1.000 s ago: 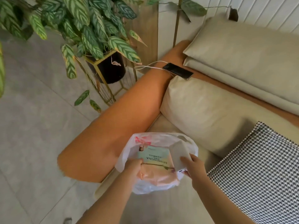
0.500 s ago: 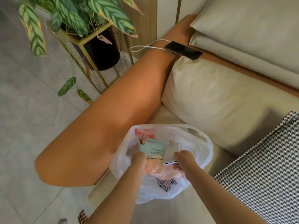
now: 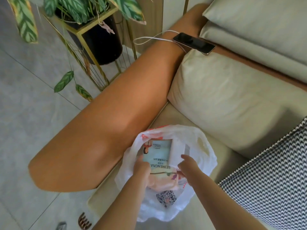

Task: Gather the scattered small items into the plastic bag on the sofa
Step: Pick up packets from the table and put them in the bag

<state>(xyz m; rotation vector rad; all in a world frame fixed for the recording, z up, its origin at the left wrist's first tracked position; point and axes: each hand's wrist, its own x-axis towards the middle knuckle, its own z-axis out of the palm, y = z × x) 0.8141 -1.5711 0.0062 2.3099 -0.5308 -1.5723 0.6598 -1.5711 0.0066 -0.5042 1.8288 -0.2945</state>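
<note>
Sofa seat (image 3: 166, 120): plastic bag (image 3: 201, 156) beside the orange armrest (image 3: 108, 130). Left hand (image 3: 142, 170) grip closed on the packet (image 3: 157, 155) inside; right hand (image 3: 189, 168) pinches the bag rim, white box (image 3: 178, 152) in the bag.

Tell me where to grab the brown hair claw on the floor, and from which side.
Pinch the hair claw across its curved spine, coming straight down from above. It lies flat on the floor by the sofa base, teeth pointing up-frame; its lower part is hidden by the left forearm.
</note>
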